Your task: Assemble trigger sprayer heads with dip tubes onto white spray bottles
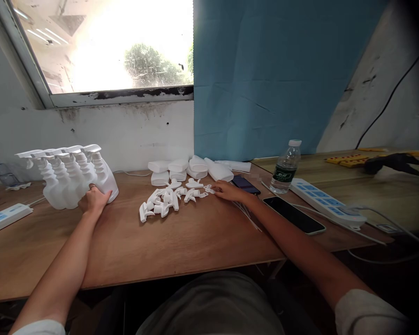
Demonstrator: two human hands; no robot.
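At the left, several white spray bottles (70, 179) stand upright in a tight row with spray heads on. My left hand (95, 199) is pressed against the front of the nearest bottles, fingers curled and thumb out to the right. My right hand (225, 190) reaches to small white rings (208, 189) at the middle of the table; its fingers are bent together, and what they hold is too small to name. Loose white spray heads (165, 200) lie in a pile left of it. Behind them, white bottles (178, 170) lie stacked on their sides.
On the wooden table (181, 246), thin white tubes (246, 215) lie beneath my right forearm. A dark phone (246, 184), another phone (293, 215), a water bottle (285, 170) and a power strip (324, 200) are at the right. Another power strip (7, 217) lies far left.
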